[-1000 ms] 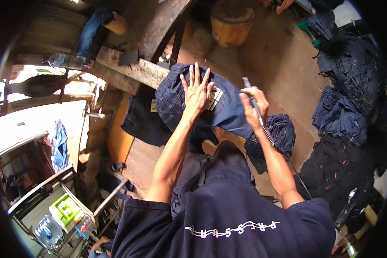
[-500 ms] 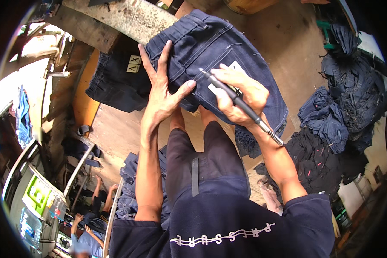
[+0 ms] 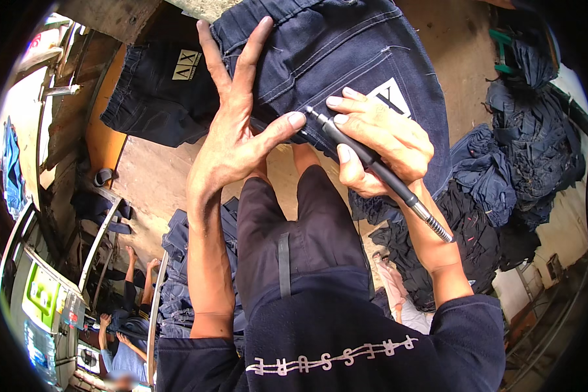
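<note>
Dark blue denim shorts [image 3: 320, 49] with an elastic waistband and pale stitching lie spread out in front of me. A white label patch [image 3: 393, 98] is on their pocket, just beyond my right fingers. My right hand [image 3: 389, 140] grips a black pen-shaped rotary tool [image 3: 356, 147] with a metal tip and a spring at its back end. Its tip is over the denim, near my left thumb; I cannot tell whether it touches. My left hand [image 3: 232, 121] is open, fingers spread over the waistband's left part, thumb pointing at the tool's tip.
A second dark pair of shorts [image 3: 160, 98] with a pale label hangs at the left. Heaps of dark garments [image 3: 536, 144] lie on the right. A green stool [image 3: 503, 49] stands at the far right. Other people [image 3: 127, 349] sit at lower left beside a metal frame [image 3: 101, 245].
The shorts and both hands appear larger and higher in view. My right hand sits lower against the label, so more of the patch shows. Left fingers stay spread.
</note>
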{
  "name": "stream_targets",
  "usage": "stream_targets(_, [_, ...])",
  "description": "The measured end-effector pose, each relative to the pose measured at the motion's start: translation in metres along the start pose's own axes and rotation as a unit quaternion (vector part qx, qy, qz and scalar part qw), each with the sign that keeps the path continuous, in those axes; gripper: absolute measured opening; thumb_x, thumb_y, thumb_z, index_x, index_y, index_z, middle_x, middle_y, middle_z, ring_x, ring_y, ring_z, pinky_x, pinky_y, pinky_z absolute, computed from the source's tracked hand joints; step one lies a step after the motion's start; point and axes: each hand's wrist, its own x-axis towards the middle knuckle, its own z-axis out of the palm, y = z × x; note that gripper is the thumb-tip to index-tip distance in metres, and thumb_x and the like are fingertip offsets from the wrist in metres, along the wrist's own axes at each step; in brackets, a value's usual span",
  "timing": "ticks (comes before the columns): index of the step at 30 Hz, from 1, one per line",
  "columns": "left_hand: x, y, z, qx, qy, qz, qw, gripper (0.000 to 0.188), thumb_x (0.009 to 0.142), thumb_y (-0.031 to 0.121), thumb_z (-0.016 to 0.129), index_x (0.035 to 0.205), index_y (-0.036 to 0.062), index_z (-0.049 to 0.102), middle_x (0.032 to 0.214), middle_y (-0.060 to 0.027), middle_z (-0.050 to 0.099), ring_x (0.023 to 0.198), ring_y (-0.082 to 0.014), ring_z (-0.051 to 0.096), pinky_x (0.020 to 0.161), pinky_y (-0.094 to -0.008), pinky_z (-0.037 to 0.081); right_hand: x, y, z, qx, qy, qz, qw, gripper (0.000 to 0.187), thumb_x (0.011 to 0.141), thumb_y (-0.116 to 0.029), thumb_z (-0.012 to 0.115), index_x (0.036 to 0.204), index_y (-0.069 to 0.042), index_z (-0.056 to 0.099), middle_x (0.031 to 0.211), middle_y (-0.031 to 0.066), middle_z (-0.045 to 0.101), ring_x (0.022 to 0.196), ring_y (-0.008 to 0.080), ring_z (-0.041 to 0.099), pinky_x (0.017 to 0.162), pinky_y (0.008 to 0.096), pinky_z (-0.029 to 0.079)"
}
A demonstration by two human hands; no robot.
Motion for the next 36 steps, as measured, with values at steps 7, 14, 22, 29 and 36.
stream_targets(7, [0.001,0.002,0.000,0.020,0.000,0.000,1.000,0.114,0.082,0.041,0.091,0.177,0.0258,0.030,0.179,-0.0248,-0.030,0.170,-0.0394,0.012,0.133,-0.0562,0.031,0.001,0.000,0.000,0.000,-0.002,0.009,1.000,0.023,0.068,-0.001,0.074,0.091,0.006,0.078,0.085,0.0173,0.078,0.093,0.0324,0.084,0.097,0.0486,0.068])
stream_targets(14, [0.000,0.002,0.000,0.017,0.002,-0.005,1.000,0.114,0.082,0.041,0.092,0.176,0.0278,0.030,0.179,-0.0249,-0.030,0.169,-0.0410,0.018,0.132,-0.0556,0.034,0.000,0.001,-0.002,-0.003,0.005,0.011,1.000,0.023,0.068,-0.001,0.075,0.090,0.006,0.078,0.085,0.0168,0.078,0.093,0.0327,0.084,0.096,0.0489,0.068])
stream_targets(22, [-0.001,-0.001,-0.001,0.037,0.002,0.006,0.999,0.114,0.081,0.043,0.092,0.176,0.0282,0.031,0.180,-0.0238,-0.029,0.170,-0.0406,0.014,0.133,-0.0554,0.032,-0.002,0.002,-0.003,-0.009,0.017,0.006,1.000,0.024,0.069,0.000,0.075,0.092,0.007,0.077,0.086,0.0187,0.078,0.092,0.0341,0.084,0.095,0.0486,0.069])
stream_targets(29, [0.000,0.000,0.000,0.039,0.002,0.014,0.999,0.113,0.082,0.041,0.091,0.176,0.0278,0.032,0.180,-0.0232,-0.028,0.170,-0.0391,0.015,0.134,-0.0545,0.031,-0.004,0.002,-0.002,-0.024,0.027,0.017,0.999,0.024,0.069,0.000,0.075,0.092,0.007,0.077,0.088,0.0191,0.079,0.092,0.0346,0.084,0.095,0.0486,0.069])
stream_targets(36, [0.000,0.011,0.011,0.062,0.047,-0.009,0.997,0.112,0.079,0.042,0.096,0.173,0.0261,0.038,0.182,-0.0211,-0.022,0.168,-0.0390,0.022,0.133,-0.0527,0.035,0.000,0.010,-0.030,0.018,0.028,0.054,0.998,0.029,0.090,-0.002,0.067,0.114,0.014,0.073,0.112,0.0333,0.078,0.113,0.0441,0.079,0.109,0.0560,0.059])
